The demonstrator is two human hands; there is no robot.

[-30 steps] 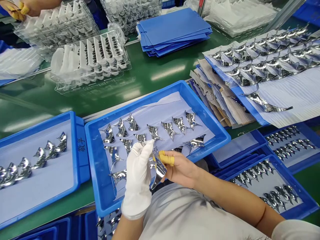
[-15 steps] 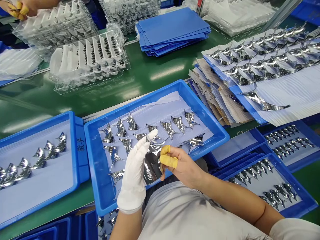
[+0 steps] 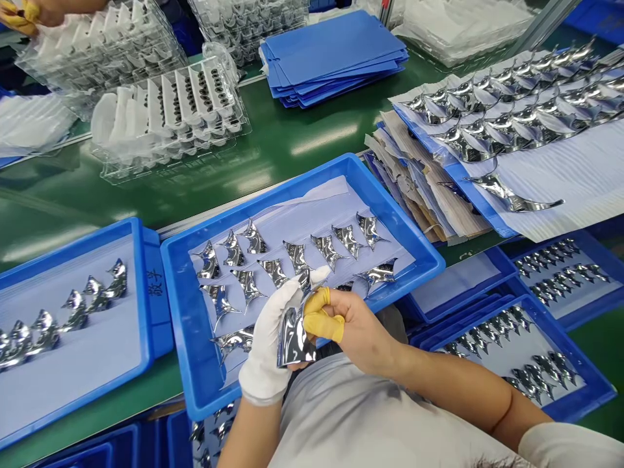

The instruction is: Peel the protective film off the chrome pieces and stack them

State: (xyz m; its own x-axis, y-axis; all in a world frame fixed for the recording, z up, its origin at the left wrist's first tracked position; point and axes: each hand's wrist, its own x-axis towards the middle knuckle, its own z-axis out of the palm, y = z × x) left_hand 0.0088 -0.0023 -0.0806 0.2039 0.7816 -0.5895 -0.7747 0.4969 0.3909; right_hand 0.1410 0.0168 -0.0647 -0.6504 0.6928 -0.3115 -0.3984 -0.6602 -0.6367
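Both hands have closed in on each other since the earlier frame, and the mirror-bright curved metal piece point(image 3: 296, 339) now sits tighter between them, just above the near part of the blue plastic tray point(image 3: 171, 312). The left hand point(image 3: 267, 344), in a white glove, backs the piece from one side, its fingers point(image 3: 292, 292) stretched up along it. The right hand point(image 3: 358, 328), bare but for yellow finger cots point(image 3: 318, 316), presses in from the other side, two capped fingers clenched on the upper part of the piece. It is held firmly by both hands, not released.

The step in hand looks like a close check or turning of this single piece above the tray. Laying it down would call for a free stretch of the pale liner point(image 3: 312, 201), clear of the rows of similar pieces point(image 3: 253, 237) resting there.

Much of the piece is hidden behind the fingers, and its mirror face throws back its surroundings, so its full outline and any film on it are hard to make out. Further off, on the green bench point(image 3: 302, 146), a co-worker's hand point(image 3: 22, 13) is cut off by the top corner of the view.
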